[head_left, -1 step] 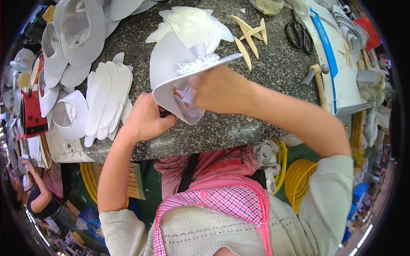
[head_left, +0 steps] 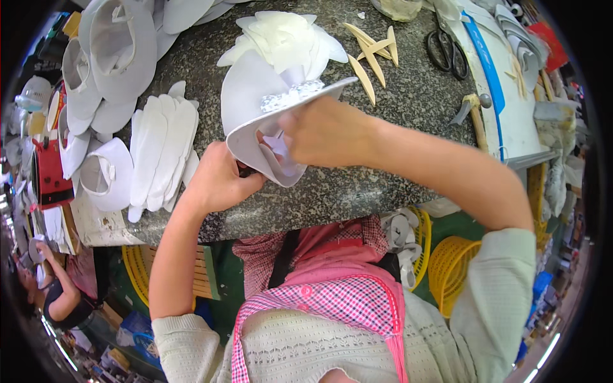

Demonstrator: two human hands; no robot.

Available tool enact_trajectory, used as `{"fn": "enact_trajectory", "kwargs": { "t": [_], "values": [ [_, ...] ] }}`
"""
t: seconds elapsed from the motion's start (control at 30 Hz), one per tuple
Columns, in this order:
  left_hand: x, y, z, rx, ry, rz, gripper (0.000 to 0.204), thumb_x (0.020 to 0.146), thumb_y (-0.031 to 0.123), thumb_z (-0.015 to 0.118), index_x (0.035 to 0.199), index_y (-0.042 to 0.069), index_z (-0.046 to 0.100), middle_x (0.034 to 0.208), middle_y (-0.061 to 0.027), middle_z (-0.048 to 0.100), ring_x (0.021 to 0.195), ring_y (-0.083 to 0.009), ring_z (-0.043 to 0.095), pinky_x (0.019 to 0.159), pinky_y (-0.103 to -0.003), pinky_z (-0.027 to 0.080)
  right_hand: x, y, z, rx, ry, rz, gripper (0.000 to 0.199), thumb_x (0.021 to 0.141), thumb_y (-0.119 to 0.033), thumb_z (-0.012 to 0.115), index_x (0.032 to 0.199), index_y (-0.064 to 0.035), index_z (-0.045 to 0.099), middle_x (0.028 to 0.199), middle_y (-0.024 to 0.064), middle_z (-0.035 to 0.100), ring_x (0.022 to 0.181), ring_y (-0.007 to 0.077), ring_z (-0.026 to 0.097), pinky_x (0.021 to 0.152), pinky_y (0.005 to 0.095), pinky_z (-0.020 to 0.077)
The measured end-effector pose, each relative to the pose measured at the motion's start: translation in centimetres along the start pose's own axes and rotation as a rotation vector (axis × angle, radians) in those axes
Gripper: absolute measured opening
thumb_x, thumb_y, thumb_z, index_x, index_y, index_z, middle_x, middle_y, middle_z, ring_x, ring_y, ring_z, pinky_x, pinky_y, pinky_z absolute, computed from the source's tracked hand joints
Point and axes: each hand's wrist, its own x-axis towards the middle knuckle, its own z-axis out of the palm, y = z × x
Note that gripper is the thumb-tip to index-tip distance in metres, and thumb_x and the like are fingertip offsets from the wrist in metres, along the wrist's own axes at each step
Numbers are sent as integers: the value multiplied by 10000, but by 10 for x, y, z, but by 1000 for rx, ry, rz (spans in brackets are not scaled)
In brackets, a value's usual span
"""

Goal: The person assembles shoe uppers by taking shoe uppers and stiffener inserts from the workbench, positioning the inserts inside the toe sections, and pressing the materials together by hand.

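A white curved shoe-upper piece (head_left: 246, 96) with a silver glittery bow (head_left: 290, 96) lies tilted at the front of the speckled stone worktop (head_left: 332, 191). My left hand (head_left: 217, 179) grips its lower edge from the left. My right hand (head_left: 325, 131) closes on the piece from the right, with fingertips tucked into its folded white inner flaps (head_left: 281, 153). Both hands hold the same piece just inside the table's front edge.
Flat white sole-shaped pieces (head_left: 159, 150) are stacked at left, with more white uppers (head_left: 118, 45) behind. White cut pieces (head_left: 281, 35), wooden sticks (head_left: 370, 54), scissors (head_left: 447, 51) and a hammer (head_left: 472, 112) lie behind and right. Yellow baskets (head_left: 450, 268) stand below. Another person (head_left: 54, 287) sits lower left.
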Motion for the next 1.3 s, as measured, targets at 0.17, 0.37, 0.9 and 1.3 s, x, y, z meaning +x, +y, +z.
{"fn": "enact_trajectory", "kwargs": {
  "t": [0.17, 0.37, 0.9, 1.3],
  "values": [
    [2, -9, 4, 32, -6, -1, 361, 603, 118, 642, 947, 23, 589, 753, -153, 623, 678, -276, 628, 625, -321, 479, -3, 21, 14, 102, 5, -114, 156, 664, -137, 586, 763, -28, 641, 755, 95, 593, 686, 234, 617, 578, 331, 503],
    [1, 0, 5, 92, 58, 38, 415, 617, 84, 628, 1031, 56, 599, 836, -151, 645, 766, -301, 643, 733, -338, 500, -36, -6, 16, 456, 541, 45, 137, 686, -88, 585, 809, -31, 570, 784, 112, 602, 582, 279, 602, 545, 387, 505],
    [0, -3, 5, -146, 19, 18, 300, 638, 41, 584, 935, 39, 624, 840, -100, 667, 800, -232, 657, 746, -305, 497, -15, -16, 9, 289, 220, 480, 186, 633, -90, 616, 802, -39, 559, 750, 68, 562, 659, 240, 615, 537, 341, 493],
    [1, 2, -2, -25, -39, -27, 311, 619, 60, 607, 930, 54, 613, 833, -122, 650, 786, -261, 647, 707, -329, 496, 11, -6, 10, 142, 128, 79, 118, 664, -161, 611, 693, -49, 639, 706, 112, 649, 590, 215, 628, 522, 340, 491]
  ]
}}
